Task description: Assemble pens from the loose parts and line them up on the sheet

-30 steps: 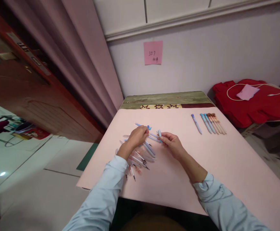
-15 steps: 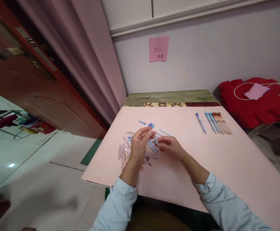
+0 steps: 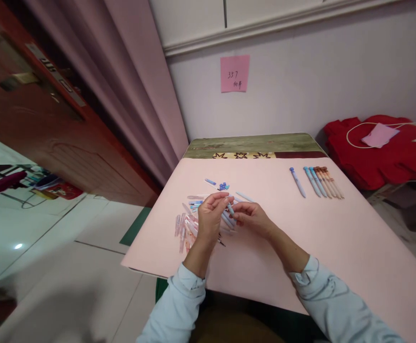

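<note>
My left hand and my right hand meet above a loose pile of pen parts on the pink table cover. Both pinch the same small light-blue pen piece, the left fingers at its upper end, the right fingers at its lower end. Pink and blue barrels and thin refills lie scattered under and left of my hands. A few small blue caps sit just beyond the pile.
A row of several assembled pens, blue and orange, lies at the far right of the cover. A red cloth heap with a white cable sits beside the table. A pink sticky note hangs on the wall. A curtain and wooden door stand at left.
My left hand rose off the pile and turned its fingers toward my right hand. The two hands closed together on the blue pen piece. The camera view shifted slightly left.
</note>
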Available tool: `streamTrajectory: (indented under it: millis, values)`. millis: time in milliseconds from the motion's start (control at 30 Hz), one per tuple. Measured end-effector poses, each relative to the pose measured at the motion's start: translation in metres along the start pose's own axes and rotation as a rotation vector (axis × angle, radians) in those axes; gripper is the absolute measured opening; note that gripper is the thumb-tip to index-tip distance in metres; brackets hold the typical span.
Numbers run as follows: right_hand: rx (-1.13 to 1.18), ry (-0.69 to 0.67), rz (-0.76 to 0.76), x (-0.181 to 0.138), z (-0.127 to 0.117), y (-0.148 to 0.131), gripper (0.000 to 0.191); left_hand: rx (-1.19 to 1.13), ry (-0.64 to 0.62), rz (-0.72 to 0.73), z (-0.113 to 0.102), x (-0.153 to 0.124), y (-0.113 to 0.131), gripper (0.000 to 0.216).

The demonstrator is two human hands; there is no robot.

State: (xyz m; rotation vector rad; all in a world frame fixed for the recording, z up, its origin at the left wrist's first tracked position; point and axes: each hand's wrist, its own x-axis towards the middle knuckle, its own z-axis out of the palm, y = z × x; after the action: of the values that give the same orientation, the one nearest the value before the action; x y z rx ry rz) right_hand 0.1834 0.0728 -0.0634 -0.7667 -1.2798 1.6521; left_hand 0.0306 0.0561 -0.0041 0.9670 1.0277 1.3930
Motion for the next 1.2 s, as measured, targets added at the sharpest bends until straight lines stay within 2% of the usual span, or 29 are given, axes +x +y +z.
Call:
streamTrajectory:
  millis: [600, 900, 1200]
  values:
    - [0.028, 0.063, 0.009, -0.0011, 0.0002, 0.0001, 0.032, 0.039, 0.007, 0.050, -0.0019, -0.0009, -0.0072, 0.025]
    - [0.027, 0.081, -0.010, 0.0006, 0.0006, 0.0001, 0.035, -0.013, 0.027, 0.004, 0.0045, 0.0002, -0.0064, 0.023]
    - [-0.007, 0.071, -0.019, 0.0013, -0.0014, -0.0009, 0.037, 0.101, 0.000, 0.032, 0.0055, -0.0012, -0.0009, 0.021]
